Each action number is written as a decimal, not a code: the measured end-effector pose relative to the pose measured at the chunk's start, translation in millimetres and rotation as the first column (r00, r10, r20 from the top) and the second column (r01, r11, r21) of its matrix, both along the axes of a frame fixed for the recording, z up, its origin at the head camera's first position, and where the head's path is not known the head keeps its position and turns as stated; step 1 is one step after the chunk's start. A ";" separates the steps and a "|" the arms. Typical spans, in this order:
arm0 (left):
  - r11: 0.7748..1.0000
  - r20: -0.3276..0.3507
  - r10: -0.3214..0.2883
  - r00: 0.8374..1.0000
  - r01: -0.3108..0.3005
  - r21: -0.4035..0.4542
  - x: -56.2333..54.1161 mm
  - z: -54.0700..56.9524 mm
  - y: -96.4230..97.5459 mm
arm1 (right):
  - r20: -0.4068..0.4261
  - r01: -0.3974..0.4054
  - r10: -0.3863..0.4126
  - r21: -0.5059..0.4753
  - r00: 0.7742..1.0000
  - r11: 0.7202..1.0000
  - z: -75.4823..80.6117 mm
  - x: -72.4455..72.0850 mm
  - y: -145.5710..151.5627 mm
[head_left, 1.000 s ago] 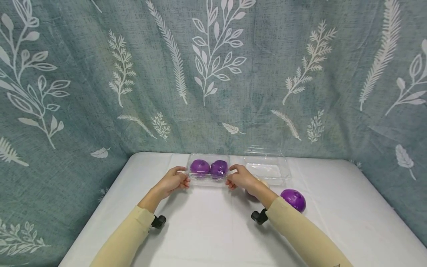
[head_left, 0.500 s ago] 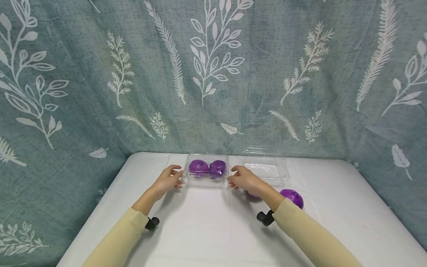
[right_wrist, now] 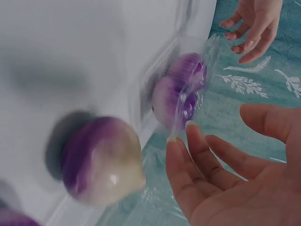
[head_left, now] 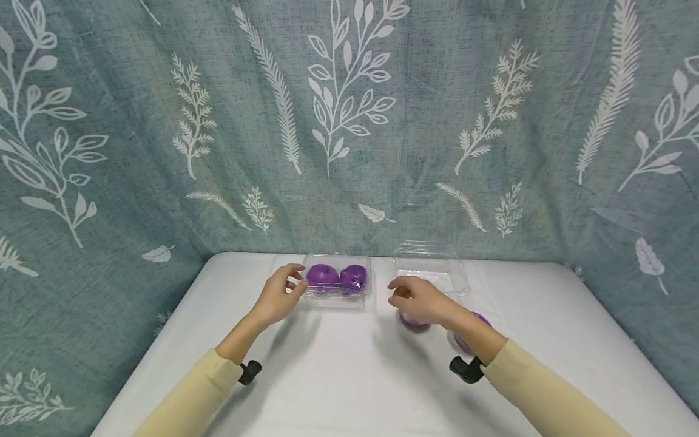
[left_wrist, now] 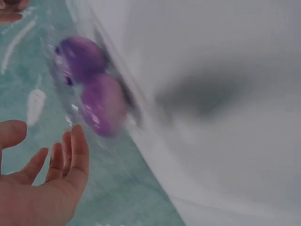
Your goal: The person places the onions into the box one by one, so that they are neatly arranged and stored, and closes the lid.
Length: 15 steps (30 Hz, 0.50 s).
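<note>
Two purple turnips (head_left: 322, 277) lie side by side in a clear plastic clamshell box (head_left: 334, 301) at the back of the table; its clear lid seems to lie over them. My left hand (head_left: 280, 296) hovers at the box's left end, fingers apart and holding nothing. Off to the box's right, my right hand (head_left: 423, 298) is raised with bent, loose fingers, and its grasp is bare in the right wrist view. Below it sits a purple-and-white turnip (right_wrist: 103, 162). Another turnip (head_left: 482, 317) is partly hidden behind my right forearm.
A second clear clamshell box (head_left: 428, 270) stands at the back right with its lid raised, partly hidden by my right hand. A patterned green cloth (head_left: 349, 212) hangs behind the white table (head_left: 338, 376). Each wrist carries a black camera mount (head_left: 466, 369).
My right hand has drawn away from the filled box toward the right and lifted. The left hand has let go of the box's left end and risen slightly. The box stays put.
</note>
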<state>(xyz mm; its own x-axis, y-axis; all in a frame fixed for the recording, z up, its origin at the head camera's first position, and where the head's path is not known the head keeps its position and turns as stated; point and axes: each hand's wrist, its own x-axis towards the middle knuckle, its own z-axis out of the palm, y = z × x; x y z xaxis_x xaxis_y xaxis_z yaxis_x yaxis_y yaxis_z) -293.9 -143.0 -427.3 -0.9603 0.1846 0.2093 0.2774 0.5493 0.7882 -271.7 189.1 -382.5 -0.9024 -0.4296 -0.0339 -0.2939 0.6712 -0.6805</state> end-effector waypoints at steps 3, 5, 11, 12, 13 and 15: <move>0.999 -0.031 -0.049 0.998 0.049 0.012 3.3 6.9 16.0 | -0.080 -0.037 0.039 0.019 0.996 0.999 4.8 5.9 14.6; 0.996 -0.044 -0.083 0.996 0.084 0.027 4.8 11.9 28.1 | -0.123 -0.051 0.053 0.024 0.991 0.998 7.9 10.7 25.0; 0.979 -0.020 -0.187 0.982 0.188 0.075 4.3 23.6 66.1 | -0.179 -0.044 0.054 0.061 0.982 0.997 17.0 26.0 55.0; 0.976 -0.003 -0.201 0.980 0.201 0.086 3.3 25.0 71.9 | -0.186 -0.042 0.054 0.067 0.981 0.997 17.9 27.8 59.7; 0.973 0.010 -0.212 0.977 0.210 0.091 2.2 26.2 77.5 | -0.193 -0.036 0.049 0.073 0.980 0.997 18.3 29.3 64.2; 0.970 0.026 -0.226 0.974 0.222 0.103 -1.5 27.6 88.8 | -0.200 -0.024 0.040 0.080 0.979 0.996 18.1 31.3 73.5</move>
